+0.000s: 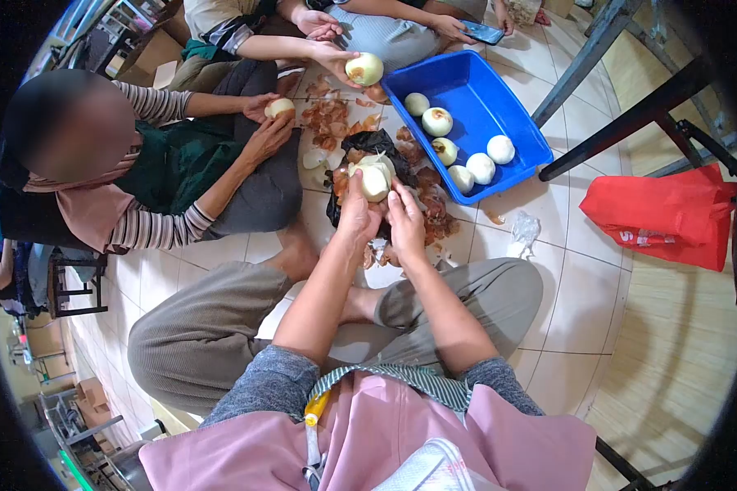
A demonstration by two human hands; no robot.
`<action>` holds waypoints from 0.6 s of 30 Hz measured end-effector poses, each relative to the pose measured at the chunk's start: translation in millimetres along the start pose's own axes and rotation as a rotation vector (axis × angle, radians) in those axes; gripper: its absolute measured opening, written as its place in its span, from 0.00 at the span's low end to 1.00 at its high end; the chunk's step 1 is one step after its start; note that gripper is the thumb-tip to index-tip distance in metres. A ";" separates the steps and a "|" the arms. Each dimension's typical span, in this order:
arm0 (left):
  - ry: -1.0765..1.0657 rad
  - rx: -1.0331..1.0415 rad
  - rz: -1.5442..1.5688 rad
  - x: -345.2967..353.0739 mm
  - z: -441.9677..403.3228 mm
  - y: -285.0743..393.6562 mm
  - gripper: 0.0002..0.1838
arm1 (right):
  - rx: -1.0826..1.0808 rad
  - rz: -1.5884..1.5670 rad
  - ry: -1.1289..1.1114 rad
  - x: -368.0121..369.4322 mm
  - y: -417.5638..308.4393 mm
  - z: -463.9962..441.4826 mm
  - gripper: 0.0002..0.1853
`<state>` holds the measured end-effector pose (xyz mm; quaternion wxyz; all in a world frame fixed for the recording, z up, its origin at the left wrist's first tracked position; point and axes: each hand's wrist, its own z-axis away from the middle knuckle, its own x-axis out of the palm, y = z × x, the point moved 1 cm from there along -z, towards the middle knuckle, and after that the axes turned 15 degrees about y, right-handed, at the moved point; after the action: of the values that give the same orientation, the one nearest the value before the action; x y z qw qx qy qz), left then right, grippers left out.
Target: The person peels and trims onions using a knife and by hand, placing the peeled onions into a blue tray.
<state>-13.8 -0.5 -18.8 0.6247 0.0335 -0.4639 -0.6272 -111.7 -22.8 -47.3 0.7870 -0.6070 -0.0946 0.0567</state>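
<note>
Over the peel-strewn floor, the left hand (360, 211) and right hand (404, 219) have their fingers clamped around an onion (374, 178), just above a black bag (333, 210). To its far right, a blue tub (512, 94) holds six peeled onions (481, 168). At left, a person (164, 164) grips another onion (280, 109).

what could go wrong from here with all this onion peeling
The onion could slip: the left hand and right hand hold it by their fingers, low over the loose skins, so it might land in them and get dirty. Those skins, scattered on the tiles, might stick to bare feet. The phone held near the blue tub could perhaps be dropped.
</note>
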 end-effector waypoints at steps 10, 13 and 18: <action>0.035 -0.145 -0.589 -27.2 -17.5 28.5 0.21 | -0.176 0.189 -0.079 -4.6 -16.8 -1.2 0.20; 0.004 -0.113 -0.522 -34.0 -22.5 25.3 0.20 | -0.158 0.257 -0.124 -4.4 -18.6 3.0 0.20; 0.029 -0.091 -0.661 -37.8 -21.8 37.7 0.24 | -0.134 0.416 -0.079 -4.1 -17.9 4.3 0.21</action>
<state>36.4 26.5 -28.0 0.3947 0.1632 -0.3903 -0.8156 -117.1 -24.3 -29.3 0.7119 -0.6618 -0.0018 0.2350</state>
